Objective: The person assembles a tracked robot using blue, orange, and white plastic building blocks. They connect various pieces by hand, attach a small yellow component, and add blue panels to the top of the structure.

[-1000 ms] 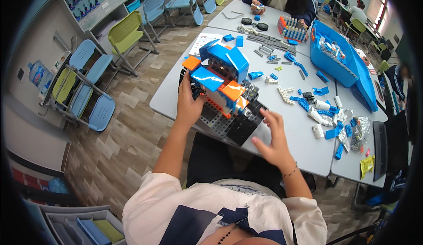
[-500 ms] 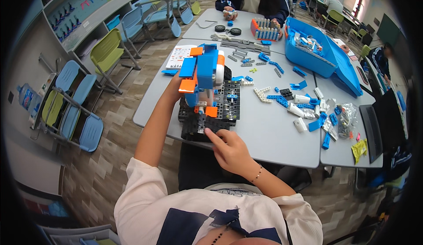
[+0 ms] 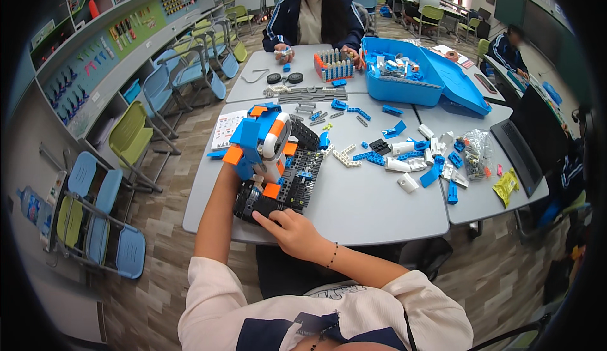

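Note:
A brick-built robot model point(image 3: 250, 137) in blue, orange and white stands on a black tracked base point(image 3: 293, 187) at the table's near left. My right hand point(image 3: 297, 232) lies at the near end of this base, index finger stretched out and its tip touching the black part. The other fingers of that hand are curled loosely, with nothing seen in them. My left arm point(image 3: 214, 218) reaches up along the model's left side. My left hand is hidden behind the model, so its fingers do not show. A printed instruction sheet point(image 3: 226, 128) lies behind the model.
Loose blue and white bricks point(image 3: 398, 166) lie right of the model, near a clear bag of parts point(image 3: 478, 155). Farther back stand a blue storage box point(image 3: 404, 89) and an orange-grey battery rack point(image 3: 335, 65). A laptop point(image 3: 520, 152) sits at right; another person sits opposite.
The model has turned so that more of its white side and base shows. My right index finger stays at the base's near end. The view has tilted up and shifted right.

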### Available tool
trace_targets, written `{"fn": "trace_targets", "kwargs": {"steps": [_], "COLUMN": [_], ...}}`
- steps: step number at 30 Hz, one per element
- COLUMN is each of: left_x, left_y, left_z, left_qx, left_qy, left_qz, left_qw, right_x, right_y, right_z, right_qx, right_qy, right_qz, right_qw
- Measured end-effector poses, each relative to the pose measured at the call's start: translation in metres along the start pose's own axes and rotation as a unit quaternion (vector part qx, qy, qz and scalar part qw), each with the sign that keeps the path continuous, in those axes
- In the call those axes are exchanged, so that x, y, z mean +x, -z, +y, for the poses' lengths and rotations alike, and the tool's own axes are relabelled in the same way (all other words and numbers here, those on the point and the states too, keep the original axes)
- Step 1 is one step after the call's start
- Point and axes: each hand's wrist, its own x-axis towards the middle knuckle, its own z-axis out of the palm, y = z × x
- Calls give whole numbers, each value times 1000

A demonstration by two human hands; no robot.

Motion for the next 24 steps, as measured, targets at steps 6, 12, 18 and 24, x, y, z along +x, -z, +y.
{"fn": "trace_targets", "kwargs": {"steps": [6,12,18,24], "left_x": [6,12,17,21], "left_y": [0,4,7,13], "left_z": [-5,-8,-11,-13], "left_qx": [-12,0,17,86], "left_qy": [-3,-12,-22,-37], "left_qz": [-9,-12,-7,-3], "left_qw": [1000,1000,1000,996], "right_x": [-5,-5,-5,-4], "right_y": [-10,-11,-10,-10], "right_z": [4,4,4,4], "right_qx": [-3,5,10,21], "right_qy": [17,19,17,21], "right_qz": [33,28,17,33], "right_qw": [999,999,1000,999]}}
